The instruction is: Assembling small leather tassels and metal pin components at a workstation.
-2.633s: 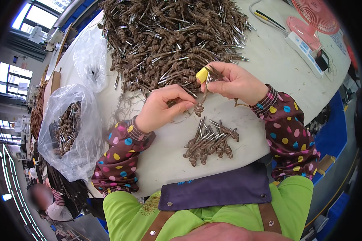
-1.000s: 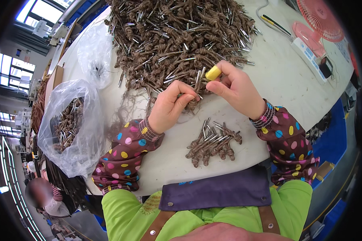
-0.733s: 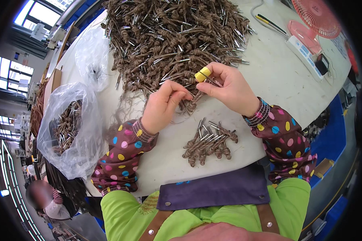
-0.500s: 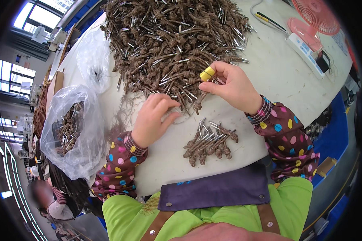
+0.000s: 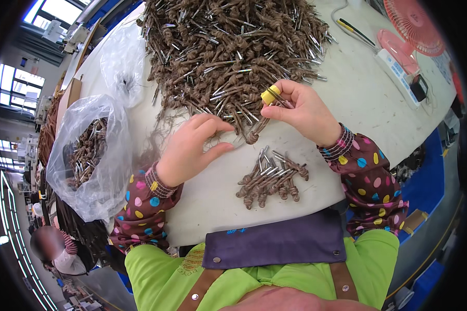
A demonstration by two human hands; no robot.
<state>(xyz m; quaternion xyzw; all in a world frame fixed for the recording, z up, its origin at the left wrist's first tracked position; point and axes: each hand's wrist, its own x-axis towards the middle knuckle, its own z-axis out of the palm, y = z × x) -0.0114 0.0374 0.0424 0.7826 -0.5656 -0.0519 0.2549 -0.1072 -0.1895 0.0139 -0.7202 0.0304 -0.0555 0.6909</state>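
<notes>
My right hand (image 5: 303,114) pinches a brown knotted cord (image 5: 251,137) between thumb and index finger at the front edge of a large heap. A yellow cover (image 5: 270,95) sits at that index fingertip. The cord's knot hangs down to the left of the hand. To its left, my left hand (image 5: 189,147) is open, thumb and index finger apart, with loose threads near the fingertips. The big heap of brown knotted cords with silver metal tips (image 5: 228,57) lies beyond both hands. A small bunch of similar cords (image 5: 272,179) lies on the table nearer to me.
A clear plastic bag (image 5: 109,176) holding more cords stands at the left, with another clear bag (image 5: 122,67) behind it. At the far right are a pink fan (image 5: 412,26), a white power strip (image 5: 397,75) and a yellow-black pen-like tool (image 5: 355,31). Another person (image 5: 70,254) sits at the far left.
My left hand has shifted slightly left and its thumb and finger have spread wider. My right hand stays nearly in place with the cord, whose knot now hangs slightly further left.
</notes>
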